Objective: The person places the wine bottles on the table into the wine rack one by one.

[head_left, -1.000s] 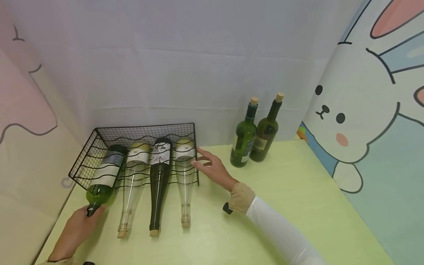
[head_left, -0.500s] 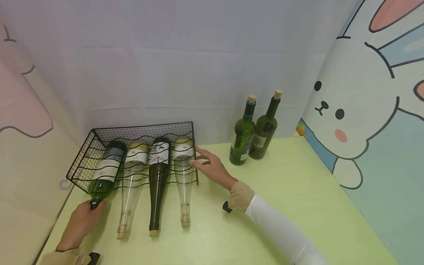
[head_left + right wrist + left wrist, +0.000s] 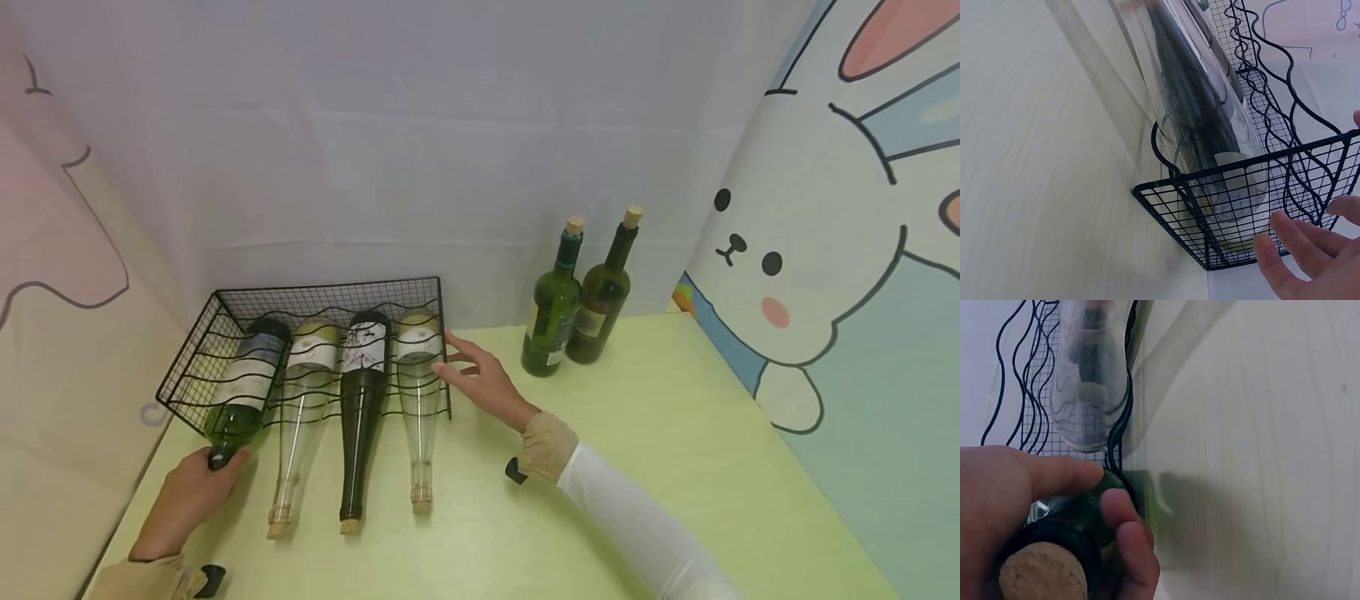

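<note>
My left hand grips the neck of a green wine bottle, which lies in the leftmost place of a black wire wine rack. In the left wrist view its cork faces the camera, thumb and fingers curled round the dark neck. A clear bottle, a dark bottle and another clear bottle lie to the right in the same rack, necks toward me. At the rack's right end, my right hand rests with fingers extended against the wire side.
Two green corked bottles stand upright at the back of the pale green table, right of the rack. A white cloth hangs behind, and a rabbit-print cloth hangs at the right.
The green bottle has slid farther back into the rack, with my left hand following forward on its neck. My right hand stays at the rack's end.
</note>
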Available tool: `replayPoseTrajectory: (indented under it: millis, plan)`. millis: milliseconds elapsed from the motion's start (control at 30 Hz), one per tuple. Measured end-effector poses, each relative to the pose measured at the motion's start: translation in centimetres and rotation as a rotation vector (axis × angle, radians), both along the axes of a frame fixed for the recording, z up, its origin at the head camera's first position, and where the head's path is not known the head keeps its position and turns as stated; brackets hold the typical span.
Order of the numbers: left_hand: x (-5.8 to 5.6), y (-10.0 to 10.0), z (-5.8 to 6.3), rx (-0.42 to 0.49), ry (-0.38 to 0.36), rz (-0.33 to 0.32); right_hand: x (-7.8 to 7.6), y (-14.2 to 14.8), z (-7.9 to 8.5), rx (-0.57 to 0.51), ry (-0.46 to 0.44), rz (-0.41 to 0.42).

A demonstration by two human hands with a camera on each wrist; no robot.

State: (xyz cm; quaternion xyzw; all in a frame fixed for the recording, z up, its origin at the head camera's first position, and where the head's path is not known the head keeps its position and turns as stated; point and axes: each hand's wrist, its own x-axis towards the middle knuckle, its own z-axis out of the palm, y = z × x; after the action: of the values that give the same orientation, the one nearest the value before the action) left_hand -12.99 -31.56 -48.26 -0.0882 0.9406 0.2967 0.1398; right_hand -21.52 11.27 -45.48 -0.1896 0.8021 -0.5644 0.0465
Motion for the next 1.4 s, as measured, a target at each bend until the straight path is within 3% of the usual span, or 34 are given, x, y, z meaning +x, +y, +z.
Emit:
replayPoseTrajectory:
  millis: [400,600,700,933,1100,1167,1267,1400]
  plan:
    - [0.5,-0.6,0.5,-0.042,0.009,-0.046,0.5,0.9,-0.2,-0.098,-0.093,0.019]
    - [1.4,-0.5,1.4,0.034,-0.027,0.020,1.4,2.2,-0.2,-0.106,-0.075,0.007]
    - [2.0,-0.4,1.7,0.057,0.016,0.079,2.5,3.1,0.3,-0.082,-0.046,0.004]
    - [4.2,0.0,3.3,-0.064,0.279,0.264,5.9,5.4,1.8,-0.064,0.068,-0.031]
    - [5.3,1.0,4.9,-0.127,0.453,0.316,7.3,7.8,1.3,-0.028,0.111,-0.087]
    - [5.4,1.9,5.4,-0.134,0.552,0.301,7.7,8.8,1.1,-0.022,0.118,-0.121]
    - [5.2,3.6,5.9,-0.117,0.757,0.230,8.0,10.3,0.7,-0.020,0.139,-0.183]
    - [4.4,6.4,6.5,-0.073,0.997,0.031,7.8,12.1,0.4,-0.041,0.191,-0.308]
